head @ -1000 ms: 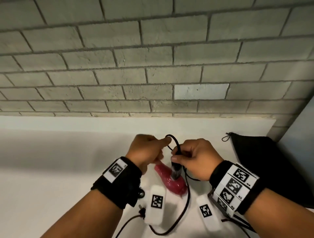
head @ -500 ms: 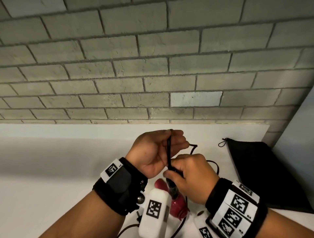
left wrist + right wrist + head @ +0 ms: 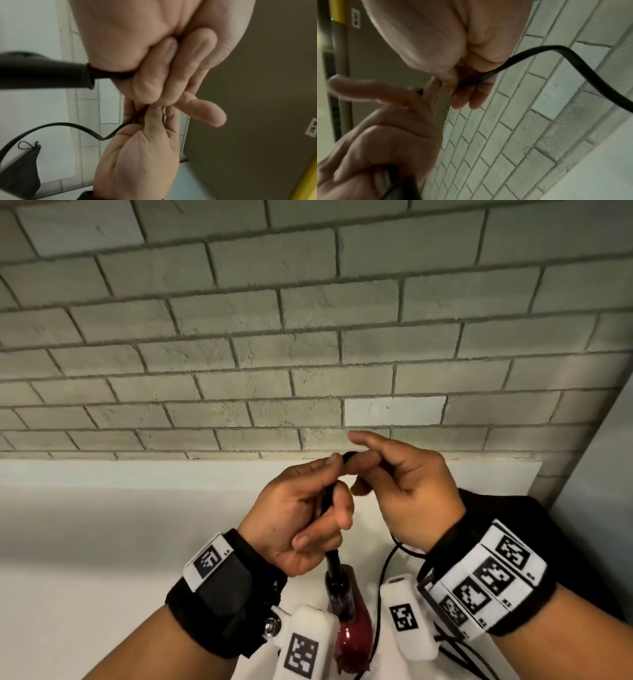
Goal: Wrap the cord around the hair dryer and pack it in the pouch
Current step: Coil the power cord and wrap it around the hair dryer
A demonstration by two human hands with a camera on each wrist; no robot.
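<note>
The hair dryer (image 3: 349,625) hangs nozzle-down below the hands, above the white table (image 3: 102,542); its red body is partly hidden behind the wrist camera housings, and its black handle rises into the left hand (image 3: 301,518). The left hand's fingers are curled around the strain-relief end of the handle, as the left wrist view confirms. The cord (image 3: 68,125) leaves that grip, passes to the right hand (image 3: 407,491), and is pinched there between thumb and fingertips with the index finger extended; from this pinch the remainder drops in a slack loop toward the table. The black pouch (image 3: 507,508) lies flat on the table behind the right wrist, drawstring end toward the wall, well apart from the dryer. Judgement: no turns appear on the handle, so wrapping is at its start. Risks: the cord shows a twist near the right hand, and winding without relieving it could produce kinks and loose turns; the left hand's grip sits at the extreme handle end, so lateral cord tension could swing the suspended body; the trailing slack may snag on the wrist gear.
</note>
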